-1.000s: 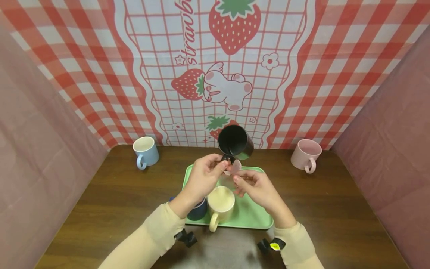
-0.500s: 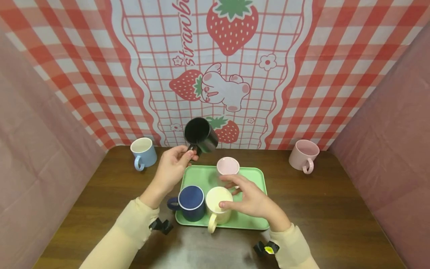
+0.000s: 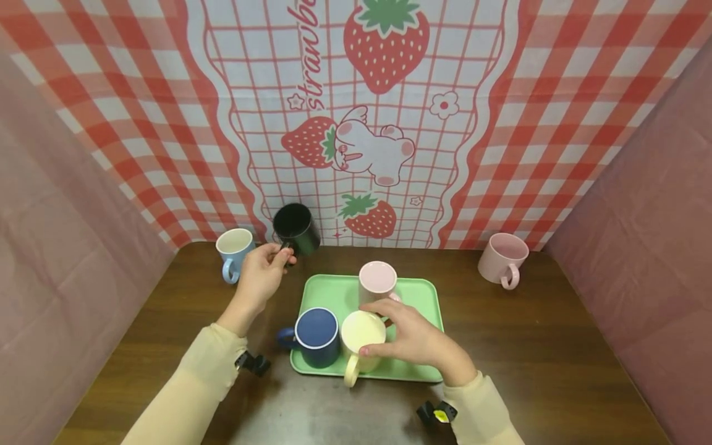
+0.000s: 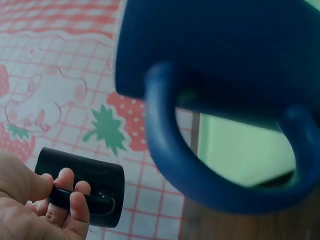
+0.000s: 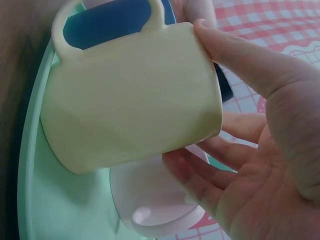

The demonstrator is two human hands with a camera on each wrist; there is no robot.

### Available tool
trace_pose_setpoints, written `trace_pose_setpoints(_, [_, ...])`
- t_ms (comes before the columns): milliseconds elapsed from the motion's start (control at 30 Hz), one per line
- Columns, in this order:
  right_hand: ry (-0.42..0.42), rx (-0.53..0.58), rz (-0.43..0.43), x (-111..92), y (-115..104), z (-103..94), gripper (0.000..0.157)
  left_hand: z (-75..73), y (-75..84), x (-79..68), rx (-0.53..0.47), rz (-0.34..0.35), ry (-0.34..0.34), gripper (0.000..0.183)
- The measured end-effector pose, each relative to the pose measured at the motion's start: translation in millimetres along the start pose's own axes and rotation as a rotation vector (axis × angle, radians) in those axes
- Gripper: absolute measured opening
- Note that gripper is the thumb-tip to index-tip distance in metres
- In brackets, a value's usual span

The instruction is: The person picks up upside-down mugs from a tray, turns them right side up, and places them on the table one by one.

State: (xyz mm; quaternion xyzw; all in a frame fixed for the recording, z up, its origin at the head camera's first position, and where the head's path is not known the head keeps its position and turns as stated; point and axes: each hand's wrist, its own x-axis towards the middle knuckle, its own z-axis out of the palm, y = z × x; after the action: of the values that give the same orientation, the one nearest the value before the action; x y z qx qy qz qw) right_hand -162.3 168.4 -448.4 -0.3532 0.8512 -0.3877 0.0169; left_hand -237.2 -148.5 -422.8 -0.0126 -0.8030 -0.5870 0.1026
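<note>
My left hand [image 3: 258, 278] grips a black mug [image 3: 305, 240] by its handle, raised at the back left with its hollow mouth showing. In the left wrist view, the fingers curl round that handle. My right hand [image 3: 414, 339] spans the top of a yellow mug [image 3: 361, 330] on the green tray [image 3: 328, 285]; thumb and fingertips lie at its edge and far side. Left of it stands a navy blue mug [image 3: 317, 337]. A pink mug [image 3: 378, 278] stands behind. These tray mugs show flat, closed tops, as if upside down. The left wrist view has the navy mug's handle [image 4: 170, 155] up close.
A light blue mug [image 3: 233, 247] stands at the table's back left, partly behind my left hand. Another pink mug [image 3: 503, 259] stands at the back right. A strawberry-print cloth [image 3: 378, 142] hangs behind the brown table [image 3: 528, 358].
My left hand has carried the black mug leftward, away from the tray. My right hand has come off the pink mug, now standing on the tray's back part, and moved to the yellow mug.
</note>
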Motion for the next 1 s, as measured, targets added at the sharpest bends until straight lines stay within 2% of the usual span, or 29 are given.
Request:
trace_pose_setpoints(333, [-0.014,-0.031,0.011,0,0,0.1,0.069,-2.4,-20.8,5.9,0.068,-0.063,0.032,0.024])
trace_pose_setpoints(567, [-0.022,-0.024,0.035,-1,0,-0.5,0.070,-1.0,-34.3,8.5,0.140,-0.077,0.056,0.025])
trace_pose_setpoints(1000, [-0.014,-0.016,0.030,-2,0,-0.3,0.069,2.4,-45.5,9.7,0.186,-0.112,0.090,0.025])
